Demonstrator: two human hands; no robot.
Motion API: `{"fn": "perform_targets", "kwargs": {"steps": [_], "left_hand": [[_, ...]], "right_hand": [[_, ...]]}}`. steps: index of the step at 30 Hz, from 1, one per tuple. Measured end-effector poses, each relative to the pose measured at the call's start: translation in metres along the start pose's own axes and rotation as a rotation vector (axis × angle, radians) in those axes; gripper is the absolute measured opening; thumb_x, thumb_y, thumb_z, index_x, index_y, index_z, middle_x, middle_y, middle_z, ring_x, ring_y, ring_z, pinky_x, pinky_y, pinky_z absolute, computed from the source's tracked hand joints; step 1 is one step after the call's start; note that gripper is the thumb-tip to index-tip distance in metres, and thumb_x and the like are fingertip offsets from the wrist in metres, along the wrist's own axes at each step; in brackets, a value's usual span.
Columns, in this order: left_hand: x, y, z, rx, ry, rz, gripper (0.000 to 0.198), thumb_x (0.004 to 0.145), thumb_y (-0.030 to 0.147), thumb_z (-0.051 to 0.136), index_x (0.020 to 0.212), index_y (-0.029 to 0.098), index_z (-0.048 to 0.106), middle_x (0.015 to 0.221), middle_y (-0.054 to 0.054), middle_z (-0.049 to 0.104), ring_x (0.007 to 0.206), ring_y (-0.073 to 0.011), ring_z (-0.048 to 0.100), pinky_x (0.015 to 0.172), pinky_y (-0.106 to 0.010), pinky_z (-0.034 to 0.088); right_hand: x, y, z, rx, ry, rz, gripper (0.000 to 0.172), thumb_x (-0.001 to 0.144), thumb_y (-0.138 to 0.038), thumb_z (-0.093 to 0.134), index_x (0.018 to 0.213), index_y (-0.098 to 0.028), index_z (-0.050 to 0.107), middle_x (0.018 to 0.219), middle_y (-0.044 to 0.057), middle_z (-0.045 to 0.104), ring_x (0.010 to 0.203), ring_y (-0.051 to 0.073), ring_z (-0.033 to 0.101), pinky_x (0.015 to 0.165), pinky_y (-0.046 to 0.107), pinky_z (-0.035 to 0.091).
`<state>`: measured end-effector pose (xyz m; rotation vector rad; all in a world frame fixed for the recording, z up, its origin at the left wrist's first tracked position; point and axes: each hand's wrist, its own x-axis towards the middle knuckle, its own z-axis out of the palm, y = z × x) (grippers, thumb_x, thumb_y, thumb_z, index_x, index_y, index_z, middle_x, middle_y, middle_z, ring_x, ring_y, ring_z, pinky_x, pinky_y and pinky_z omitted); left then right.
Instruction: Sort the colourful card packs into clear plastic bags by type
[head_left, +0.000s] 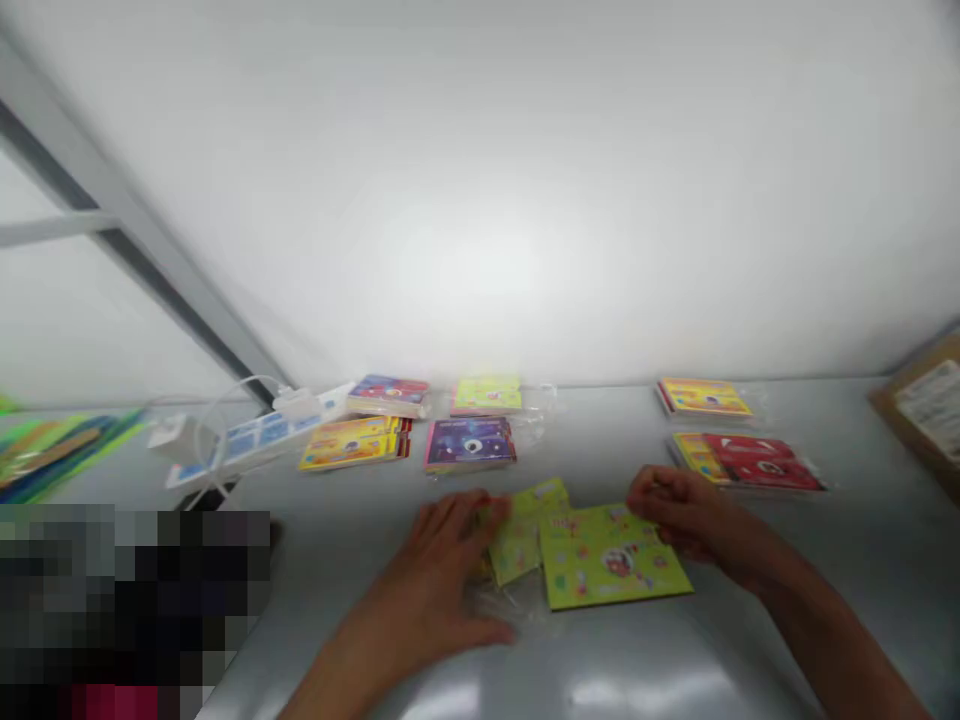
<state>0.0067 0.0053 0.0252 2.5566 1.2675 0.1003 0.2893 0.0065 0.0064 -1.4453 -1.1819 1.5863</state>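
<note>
Two lime-green printed paper sheets, the smaller (521,530) overlapping the larger (615,560), lie on a clear plastic sleeve (499,605) on the grey table (862,580), the left hand (442,580) and right hand (675,515) curled at their edges, any grip indeterminate, with six colourful sleeved packs (470,445) lying unopened beyond.

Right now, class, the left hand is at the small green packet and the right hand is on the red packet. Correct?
No: the head view shows the right hand at the larger green card, not the red packet. The left hand is at the small green packet, as stated.
</note>
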Motion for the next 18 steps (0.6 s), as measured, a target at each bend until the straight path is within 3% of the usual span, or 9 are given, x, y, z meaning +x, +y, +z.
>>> {"fn": "perform_targets", "kwargs": {"steps": [5,9,13,18], "left_hand": [[0.001,0.006,0.0,-0.022,-0.067,-0.018,0.102,0.053,0.056,0.075,0.138,0.025,0.028,0.136,-0.012,0.038,0.12,-0.0327,0.034,0.098,-0.048,0.031],[0.001,0.011,0.002,0.019,-0.04,-0.032,0.094,0.059,0.057,0.071,0.136,0.024,0.03,0.133,-0.013,0.042,0.119,-0.0339,0.036,0.098,-0.051,0.028],[0.001,0.012,0.005,0.015,-0.014,-0.001,0.098,0.055,0.057,0.073,0.136,0.025,0.029,0.133,-0.012,0.042,0.118,-0.0343,0.036,0.098,-0.053,0.027],[0.002,0.012,0.007,0.029,-0.022,-0.014,0.092,0.06,0.033,0.075,0.138,0.023,0.026,0.135,-0.012,0.04,0.12,-0.031,0.035,0.1,-0.05,0.026]], "right_hand": [[-0.002,-0.001,-0.005,-0.024,-0.055,0.091,0.026,0.069,-0.041,0.062,0.066,-0.02,0.046,0.035,-0.011,0.035,0.027,0.001,0.015,0.03,0.015,0.006],[0.0,0.0,-0.004,-0.005,-0.041,0.105,0.024,0.07,-0.04,0.06,0.068,-0.02,0.046,0.034,-0.012,0.034,0.028,0.001,0.014,0.03,0.015,0.005],[0.003,0.003,0.0,0.019,-0.013,0.083,0.024,0.072,-0.04,0.058,0.067,-0.02,0.046,0.034,-0.013,0.032,0.027,0.001,0.014,0.031,0.016,0.007],[0.007,0.003,0.009,0.031,0.118,-0.007,0.02,0.074,-0.038,0.055,0.07,-0.02,0.048,0.035,-0.012,0.032,0.028,0.001,0.018,0.032,0.015,0.009]]}}
